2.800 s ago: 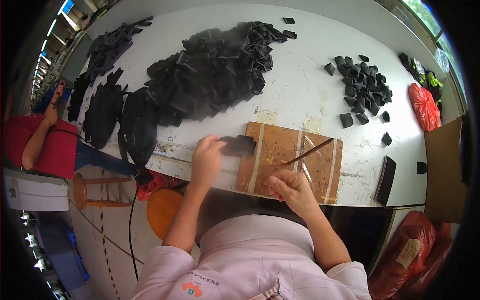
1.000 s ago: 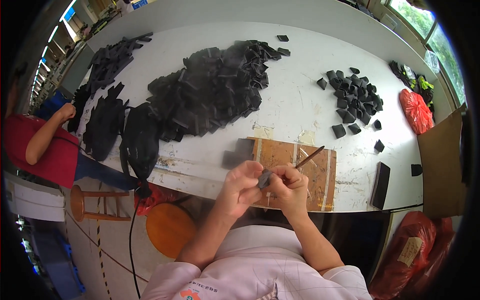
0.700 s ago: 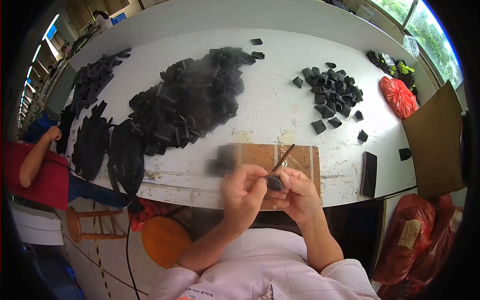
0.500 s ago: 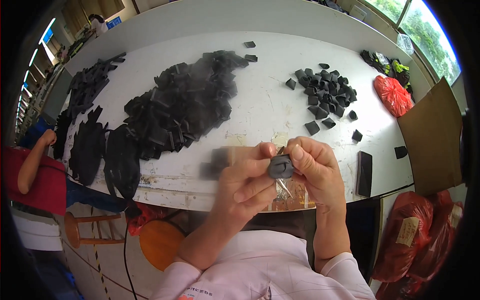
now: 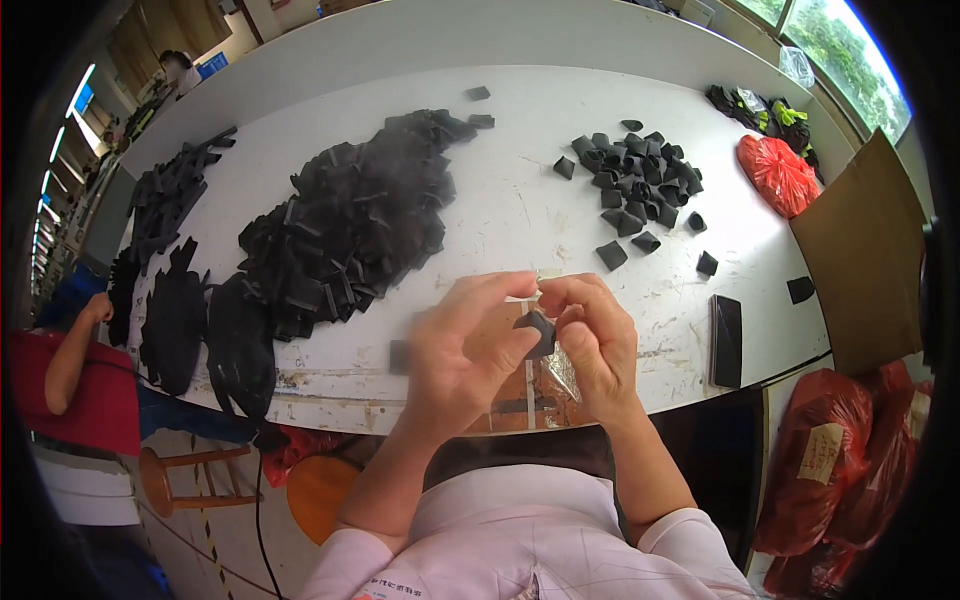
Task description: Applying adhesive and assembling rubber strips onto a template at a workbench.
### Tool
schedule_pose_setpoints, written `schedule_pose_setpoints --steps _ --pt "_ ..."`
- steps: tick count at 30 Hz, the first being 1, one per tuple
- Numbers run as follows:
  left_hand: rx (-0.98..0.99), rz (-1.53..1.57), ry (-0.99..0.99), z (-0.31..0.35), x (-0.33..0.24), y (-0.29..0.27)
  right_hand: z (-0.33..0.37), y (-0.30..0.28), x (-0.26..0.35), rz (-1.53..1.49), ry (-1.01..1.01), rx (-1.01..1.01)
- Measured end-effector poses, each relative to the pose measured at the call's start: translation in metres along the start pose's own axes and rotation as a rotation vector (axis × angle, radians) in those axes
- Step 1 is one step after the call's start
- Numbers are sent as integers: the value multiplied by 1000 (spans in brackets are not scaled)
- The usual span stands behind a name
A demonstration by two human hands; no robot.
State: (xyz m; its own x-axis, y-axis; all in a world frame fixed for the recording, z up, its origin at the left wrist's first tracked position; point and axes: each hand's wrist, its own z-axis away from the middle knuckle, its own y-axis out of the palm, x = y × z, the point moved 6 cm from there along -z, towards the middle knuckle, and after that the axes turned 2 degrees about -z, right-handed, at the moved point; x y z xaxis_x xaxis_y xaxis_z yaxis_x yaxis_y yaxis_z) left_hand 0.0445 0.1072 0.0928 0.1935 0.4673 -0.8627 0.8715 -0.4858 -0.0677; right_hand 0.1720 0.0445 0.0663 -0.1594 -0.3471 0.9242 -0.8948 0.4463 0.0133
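Above the table's near edge, a small dark grey folded fabric piece (image 5: 541, 334) sits between my two hands. My left hand (image 5: 455, 345), slightly blurred, has its thumb against the piece's left side and its forefinger arched above. On the other side, my right hand (image 5: 597, 350) has curled fingers and its thumb at the piece's edge. The fingertips of both hands nearly meet over it. Beneath them lies a silvery pointed thing (image 5: 562, 378) on a brown board (image 5: 503, 385). Part of the piece is hidden by my fingers.
A large heap of dark flat fabric pieces (image 5: 345, 220) covers the left-centre of the white table (image 5: 510, 190). Folded pieces (image 5: 640, 175) cluster to the right. A phone (image 5: 727, 341), red bag (image 5: 778, 175) and cardboard (image 5: 860, 255) are at the right. A co-worker's arm (image 5: 75, 355) shows left.
The fabric piece has shifted slightly left and up and turned between my fingers. Both hands have moved left, and my left fingers have straightened. The view has shifted slightly.
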Motion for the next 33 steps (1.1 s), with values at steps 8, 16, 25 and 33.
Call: schedule_pose_setpoints --steps 8,16,25,33 --pt "-249 457 -166 13 15 -6 2 15 37 338 -324 -18" --pt "-248 523 -234 29 26 -11 9 10 24 387 -327 16" --pt "-236 -113 -364 35 68 -41 -22 -20 9 -483 179 -73" --pt "-79 -1036 -400 64 133 -56 54 14 -58 -44 526 125"
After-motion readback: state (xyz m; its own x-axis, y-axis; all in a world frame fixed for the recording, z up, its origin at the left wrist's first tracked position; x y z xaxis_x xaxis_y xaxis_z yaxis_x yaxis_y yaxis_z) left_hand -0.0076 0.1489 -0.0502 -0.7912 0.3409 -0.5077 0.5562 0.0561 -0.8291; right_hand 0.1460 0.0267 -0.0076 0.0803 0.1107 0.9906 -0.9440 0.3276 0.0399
